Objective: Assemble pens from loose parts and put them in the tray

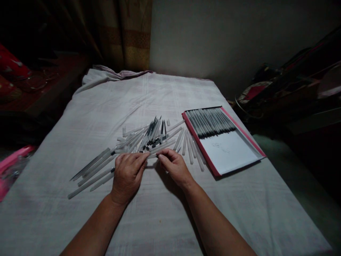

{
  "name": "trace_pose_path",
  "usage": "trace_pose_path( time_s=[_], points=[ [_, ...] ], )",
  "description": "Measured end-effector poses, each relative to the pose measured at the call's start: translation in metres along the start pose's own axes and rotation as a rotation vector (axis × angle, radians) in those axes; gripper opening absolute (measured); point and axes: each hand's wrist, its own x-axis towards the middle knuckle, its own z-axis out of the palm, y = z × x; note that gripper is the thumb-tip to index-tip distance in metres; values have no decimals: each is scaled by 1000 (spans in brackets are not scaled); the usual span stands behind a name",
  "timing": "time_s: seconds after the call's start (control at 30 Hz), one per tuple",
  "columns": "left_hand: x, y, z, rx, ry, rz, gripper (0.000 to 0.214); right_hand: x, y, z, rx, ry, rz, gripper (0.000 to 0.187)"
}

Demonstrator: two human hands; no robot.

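from here i see a slender pen piece [152, 156] just below frame centre, bridging left hand [129, 174] and right hand [173, 166], both pinching it, near loose pen parts [135, 138].

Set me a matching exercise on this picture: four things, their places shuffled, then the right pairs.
1. Shallow red-edged box
2. Loose clear plastic tubes
3. Slim clear plastic tube
4. Brown patterned cloth curtain

A. Between the fingertips of left hand and right hand
B. Hanging beside the plain grey wall
C. To the right of both hands
D. Scattered on the pale checked cloth

Pairs: 1-C, 2-D, 3-A, 4-B.
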Motion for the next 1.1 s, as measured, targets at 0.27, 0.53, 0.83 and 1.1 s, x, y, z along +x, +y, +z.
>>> trace_pose_path(
  time_s=[0.27, 0.53, 0.83, 1.1],
  points=[
    [-1, 0, 0, 27, -2, 14, 25, 1, 10, -2, -315, 111, -268, 12],
    [-1, 1, 2, 0, -33, 38, 25, -2, 8, 1, -444, 170, -435, 14],
    [-1, 4, 2, -6, -28, 66, 23, 0, 12, -8, -720, 117, -468, 31],
    [-1, 1, 3, -2, -41, 29, 23, -5, 8, -9, -640, 39, -429, 16]
  ],
)
